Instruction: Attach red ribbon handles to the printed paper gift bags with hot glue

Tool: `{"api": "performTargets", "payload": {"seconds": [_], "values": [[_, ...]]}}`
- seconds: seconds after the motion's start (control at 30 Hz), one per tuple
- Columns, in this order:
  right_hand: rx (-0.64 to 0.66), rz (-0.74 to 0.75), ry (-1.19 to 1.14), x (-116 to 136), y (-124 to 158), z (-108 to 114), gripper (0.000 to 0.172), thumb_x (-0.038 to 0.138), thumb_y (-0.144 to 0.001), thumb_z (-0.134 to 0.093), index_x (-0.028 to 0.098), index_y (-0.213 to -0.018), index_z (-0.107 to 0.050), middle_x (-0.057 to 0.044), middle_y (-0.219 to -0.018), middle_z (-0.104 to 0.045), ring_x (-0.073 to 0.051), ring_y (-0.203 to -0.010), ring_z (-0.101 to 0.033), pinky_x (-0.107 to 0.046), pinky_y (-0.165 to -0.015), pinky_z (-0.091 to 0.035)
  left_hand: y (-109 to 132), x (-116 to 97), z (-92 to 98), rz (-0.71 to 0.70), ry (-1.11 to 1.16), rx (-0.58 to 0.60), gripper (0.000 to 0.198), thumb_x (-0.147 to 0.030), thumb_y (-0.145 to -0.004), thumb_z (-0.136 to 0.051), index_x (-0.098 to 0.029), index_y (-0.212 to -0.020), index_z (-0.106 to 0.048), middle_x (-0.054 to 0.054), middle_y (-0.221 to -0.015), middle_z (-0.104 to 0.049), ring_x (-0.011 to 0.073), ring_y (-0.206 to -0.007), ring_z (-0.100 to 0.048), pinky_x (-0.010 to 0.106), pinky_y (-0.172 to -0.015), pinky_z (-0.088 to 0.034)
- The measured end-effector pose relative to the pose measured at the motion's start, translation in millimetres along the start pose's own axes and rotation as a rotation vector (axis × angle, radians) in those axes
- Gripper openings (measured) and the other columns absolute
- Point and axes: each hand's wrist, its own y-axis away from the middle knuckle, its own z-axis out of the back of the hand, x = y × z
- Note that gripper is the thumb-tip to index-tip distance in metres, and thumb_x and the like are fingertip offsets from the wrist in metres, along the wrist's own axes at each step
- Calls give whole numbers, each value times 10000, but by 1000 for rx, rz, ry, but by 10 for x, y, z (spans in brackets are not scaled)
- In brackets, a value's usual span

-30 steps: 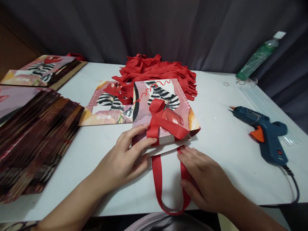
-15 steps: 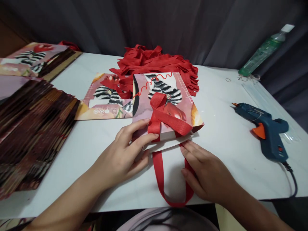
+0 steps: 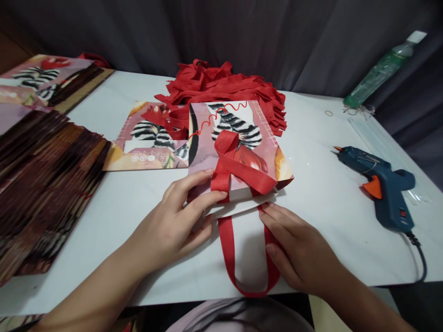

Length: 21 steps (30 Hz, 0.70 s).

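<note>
Red strap (image 3: 227, 249): looped toward the near table (image 3: 328, 184) edge; likely soft, limp.
Right hand (image 3: 301, 249): fingers laid along the strap; cannot tell whether gripping.
Left hand (image 3: 173, 221): grasping the paper bag (image 3: 251, 157) at its left side, near the mouth.
Bag: on the table, centre; probably light, springy, easily creased; best held by its mouth corners.
Red ribbon heap (image 3: 224, 85): behind.

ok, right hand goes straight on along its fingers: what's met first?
Most likely the white edge of the bag: the right hand points at it, close by the red strap. Whether it touches that edge, I can't tell.
</note>
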Motion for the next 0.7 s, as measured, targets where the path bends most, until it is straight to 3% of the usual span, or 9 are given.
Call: {"api": "performTargets", "payload": {"seconds": [0.7], "values": [[15,13,-14,7,3,-14,489,313,-934,-442,8,-1297,-560,-186,-1307,-596,-325,-1236,-515,-484,-1031,-475,-13,6,-6,-41,-32,-12,421,-131,-842,-550,-216,-1250,-488,160,-1384,-397,286,-1258,-460,442,-984,-499]]}}
